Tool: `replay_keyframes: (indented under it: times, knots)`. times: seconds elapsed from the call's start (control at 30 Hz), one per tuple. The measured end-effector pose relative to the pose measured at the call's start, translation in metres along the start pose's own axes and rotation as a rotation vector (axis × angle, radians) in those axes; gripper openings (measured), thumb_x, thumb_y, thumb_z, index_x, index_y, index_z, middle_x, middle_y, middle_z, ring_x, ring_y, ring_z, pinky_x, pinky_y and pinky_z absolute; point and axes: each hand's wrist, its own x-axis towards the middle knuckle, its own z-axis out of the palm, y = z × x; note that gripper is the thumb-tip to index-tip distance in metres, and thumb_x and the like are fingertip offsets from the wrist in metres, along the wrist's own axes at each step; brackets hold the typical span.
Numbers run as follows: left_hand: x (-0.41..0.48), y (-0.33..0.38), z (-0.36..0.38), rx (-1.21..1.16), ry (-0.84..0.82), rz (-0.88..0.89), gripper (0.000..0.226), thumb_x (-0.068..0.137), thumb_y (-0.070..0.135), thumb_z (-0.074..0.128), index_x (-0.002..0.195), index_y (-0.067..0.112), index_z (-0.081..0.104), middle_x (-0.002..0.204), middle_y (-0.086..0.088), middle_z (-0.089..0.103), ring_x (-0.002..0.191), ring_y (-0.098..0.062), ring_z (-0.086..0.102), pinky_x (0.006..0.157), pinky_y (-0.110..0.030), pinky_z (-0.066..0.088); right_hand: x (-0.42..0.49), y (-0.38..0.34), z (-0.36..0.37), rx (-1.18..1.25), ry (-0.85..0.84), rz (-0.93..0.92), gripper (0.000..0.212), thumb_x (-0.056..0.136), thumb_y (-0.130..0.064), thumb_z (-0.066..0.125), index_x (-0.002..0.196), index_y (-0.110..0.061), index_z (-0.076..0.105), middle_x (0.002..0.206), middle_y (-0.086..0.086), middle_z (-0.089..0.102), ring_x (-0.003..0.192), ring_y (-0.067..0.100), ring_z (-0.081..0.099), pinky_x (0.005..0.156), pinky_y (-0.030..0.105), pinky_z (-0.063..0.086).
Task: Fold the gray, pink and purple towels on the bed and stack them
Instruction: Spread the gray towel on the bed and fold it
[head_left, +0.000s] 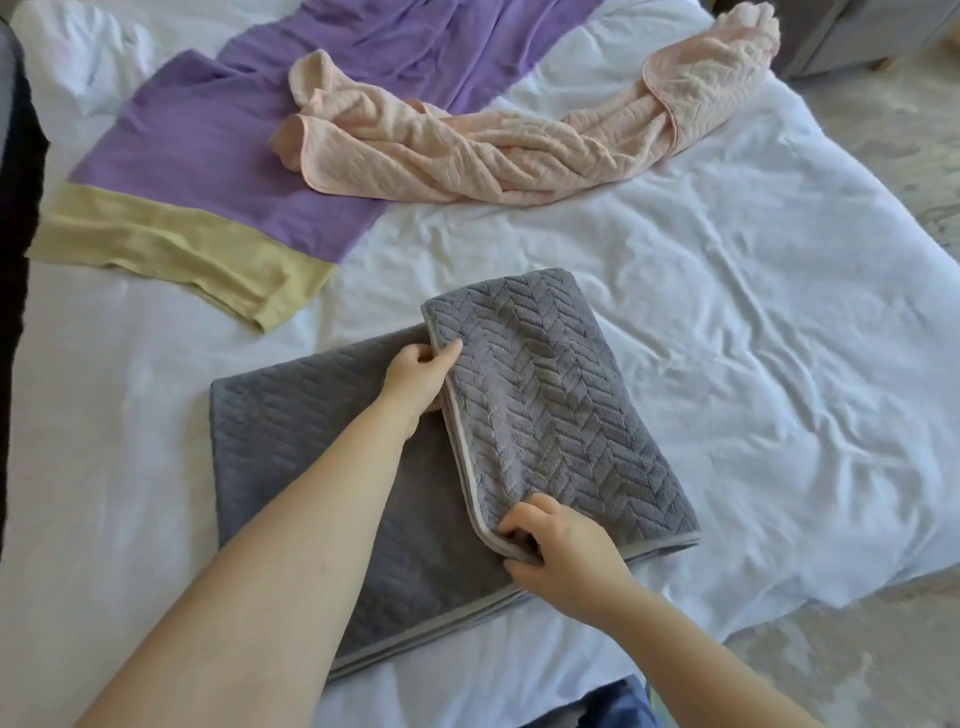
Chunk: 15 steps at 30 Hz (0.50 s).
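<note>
- The gray towel, herringbone-textured, lies on the near middle of the bed, its right part doubled over onto the rest.
- The left hand pinches the far end of that flap's piped edge, thumb on top.
- The right hand grips the same edge at its near corner, fingers curled round it.
- The pink towel lies crumpled at the far side, partly over the purple towel, which is spread far left with a yellow band at its near end.
- A wrinkled white sheet covers the bed; pale floor shows to the right.
</note>
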Motion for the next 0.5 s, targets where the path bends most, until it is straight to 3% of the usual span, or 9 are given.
replay_keyframes:
  times: [0.1, 0.2, 0.23, 0.3, 0.37, 0.43, 0.5]
  knots:
    - [0.004, 0.000, -0.007, 0.109, 0.080, 0.111, 0.022, 0.092, 0.038, 0.056, 0.103, 0.020, 0.059, 0.103, -0.002, 0.066, 0.095, -0.022, 0.064, 0.081, -0.040, 0.056, -0.005, -0.003, -0.007, 0.035, -0.020, 0.000, 0.032, 0.078, -0.033, 0.065, 0.108, -0.030, 0.058, 0.102, -0.012, 0.052, 0.089, 0.014, 0.055, 0.073, 0.027, 0.043]
    - [0.002, -0.016, -0.017, 0.255, 0.114, 0.060, 0.029, 0.092, 0.038, 0.056, 0.110, 0.015, 0.053, 0.105, -0.006, 0.063, 0.089, -0.025, 0.064, 0.074, -0.040, 0.057, -0.010, -0.007, -0.018, -0.003, -0.071, -0.004, 0.034, 0.077, -0.048, 0.065, 0.107, -0.033, 0.059, 0.100, -0.017, 0.051, 0.091, 0.008, 0.054, 0.075, 0.025, 0.044]
    - [0.000, -0.020, -0.018, 0.270, 0.120, 0.029, 0.033, 0.091, 0.037, 0.058, 0.113, 0.014, 0.051, 0.106, -0.007, 0.062, 0.084, -0.024, 0.065, 0.068, -0.038, 0.058, -0.012, -0.007, -0.022, 0.001, -0.008, -0.012, 0.035, 0.077, -0.055, 0.062, 0.104, -0.033, 0.061, 0.098, -0.017, 0.053, 0.091, 0.006, 0.055, 0.076, 0.026, 0.045]
    - [-0.005, -0.026, -0.018, 0.313, 0.137, 0.016, 0.042, 0.090, 0.038, 0.060, 0.120, 0.013, 0.045, 0.101, -0.005, 0.060, 0.080, -0.023, 0.065, 0.070, -0.041, 0.059, -0.011, 0.001, -0.031, -0.010, 0.309, -0.011, 0.040, 0.081, -0.059, 0.054, 0.106, -0.030, 0.063, 0.104, -0.013, 0.058, 0.099, 0.011, 0.055, 0.084, 0.030, 0.045]
    - [-0.011, -0.031, -0.014, 0.392, 0.135, 0.028, 0.056, 0.086, 0.049, 0.059, 0.125, 0.014, 0.040, 0.096, 0.001, 0.056, 0.087, -0.024, 0.061, 0.079, -0.045, 0.057, -0.004, 0.015, -0.039, -0.123, 0.542, 0.095, 0.049, 0.087, -0.057, 0.045, 0.127, -0.031, 0.054, 0.131, -0.008, 0.053, 0.124, 0.019, 0.046, 0.100, 0.039, 0.038]
    - [-0.024, -0.039, -0.007, 0.463, 0.076, 0.016, 0.073, 0.080, 0.062, 0.057, 0.132, 0.017, 0.033, 0.108, 0.002, 0.052, 0.098, -0.025, 0.057, 0.083, -0.041, 0.053, 0.000, 0.033, -0.039, -0.282, 0.382, 0.228, 0.061, 0.091, -0.063, 0.027, 0.147, -0.039, 0.024, 0.156, -0.012, 0.022, 0.146, 0.017, 0.014, 0.116, 0.040, 0.017]
    - [-0.037, -0.054, 0.002, 0.502, 0.030, 0.033, 0.078, 0.081, 0.060, 0.059, 0.139, 0.020, 0.025, 0.120, -0.003, 0.049, 0.106, -0.028, 0.055, 0.079, -0.035, 0.047, -0.004, 0.053, -0.026, -0.418, 0.146, 0.281, 0.068, 0.087, -0.069, 0.004, 0.149, -0.041, -0.004, 0.160, -0.013, -0.004, 0.145, 0.012, -0.014, 0.120, 0.037, -0.002]
